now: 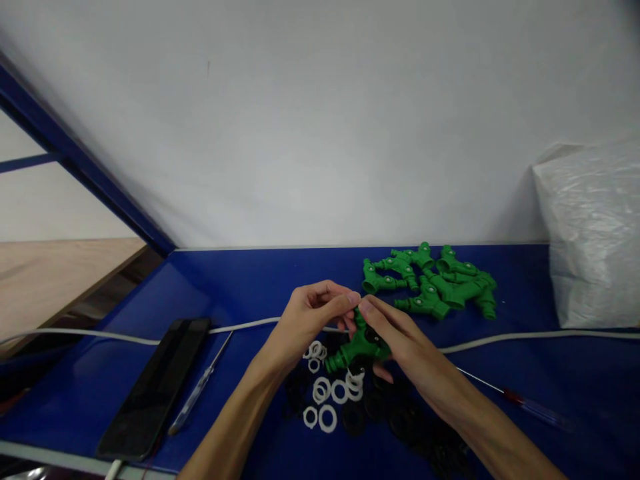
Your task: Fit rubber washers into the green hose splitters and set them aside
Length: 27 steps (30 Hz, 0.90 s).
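green fitting (358, 348), gripped in right hand (400, 328), left hand (311, 312) pinching its upper end

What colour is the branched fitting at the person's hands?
Green: the branched fitting, shown best in the head view.

Rings (321, 419) before fitting pile (461, 293); bag (595, 247) right of both.

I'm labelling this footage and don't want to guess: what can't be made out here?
Head view:
Upper tip of the green fitting: covered by the left hand and right hand.
Number and exact shapes of the black parts: dark and blurred.
A stretch of the white cable: behind the right hand.
Plastic bag: cloudy film hides its contents, the picture's edge its right side.
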### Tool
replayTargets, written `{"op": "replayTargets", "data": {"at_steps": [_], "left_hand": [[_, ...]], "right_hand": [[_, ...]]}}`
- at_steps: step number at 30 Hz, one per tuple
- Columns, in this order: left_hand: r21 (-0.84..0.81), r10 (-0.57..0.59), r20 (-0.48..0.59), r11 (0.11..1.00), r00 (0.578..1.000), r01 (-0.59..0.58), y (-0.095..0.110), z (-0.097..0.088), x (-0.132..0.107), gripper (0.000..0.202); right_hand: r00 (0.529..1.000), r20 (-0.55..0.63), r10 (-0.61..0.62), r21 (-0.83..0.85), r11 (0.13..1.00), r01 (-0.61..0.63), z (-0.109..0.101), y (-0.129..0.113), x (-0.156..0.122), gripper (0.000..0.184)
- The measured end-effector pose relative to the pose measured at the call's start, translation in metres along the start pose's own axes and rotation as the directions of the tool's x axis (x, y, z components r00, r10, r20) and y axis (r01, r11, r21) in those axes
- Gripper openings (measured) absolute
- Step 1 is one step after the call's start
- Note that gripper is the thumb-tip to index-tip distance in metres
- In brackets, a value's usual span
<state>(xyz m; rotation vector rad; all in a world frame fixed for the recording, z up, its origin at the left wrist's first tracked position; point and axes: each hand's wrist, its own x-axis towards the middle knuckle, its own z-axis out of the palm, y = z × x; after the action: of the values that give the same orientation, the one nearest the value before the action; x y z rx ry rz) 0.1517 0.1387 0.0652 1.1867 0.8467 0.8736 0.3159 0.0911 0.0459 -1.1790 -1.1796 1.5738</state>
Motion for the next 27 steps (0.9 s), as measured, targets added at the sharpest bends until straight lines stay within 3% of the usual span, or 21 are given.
{"op": "replayTargets", "data": {"at_steps": [8,13,21,27], "left_hand": [[0.025,-0.008,0.059,1.0,0.998,0.006,-0.0021,-0.0035,-0.0008,0.028],[0.037,0.001,0.075,0.999,0.997,-0.004,-0.0007,-0.0072,-0.0015,0.031],[0.052,0.015,0.083,0.998,0.996,-0.019,-0.0018,-0.0028,-0.0041,0.039],[0.012,0.001,0.091,1.0,0.996,-0.003,-0.0041,-0.0017,-0.0037,0.039]], "right_hand": [[0.994,0.071,0.088,0.057,0.994,-0.092,-0.0015,-0.002,-0.001,0.055],[0.998,0.058,0.002,0.037,0.999,-0.004,-0.0024,-0.0035,-0.0017,0.049],[0.973,0.087,-0.214,-0.197,0.954,0.228,-0.0059,-0.007,0.0022,0.041],[0.977,0.083,-0.194,-0.205,0.957,0.208,-0.0057,-0.0053,0.0014,0.041]]}}
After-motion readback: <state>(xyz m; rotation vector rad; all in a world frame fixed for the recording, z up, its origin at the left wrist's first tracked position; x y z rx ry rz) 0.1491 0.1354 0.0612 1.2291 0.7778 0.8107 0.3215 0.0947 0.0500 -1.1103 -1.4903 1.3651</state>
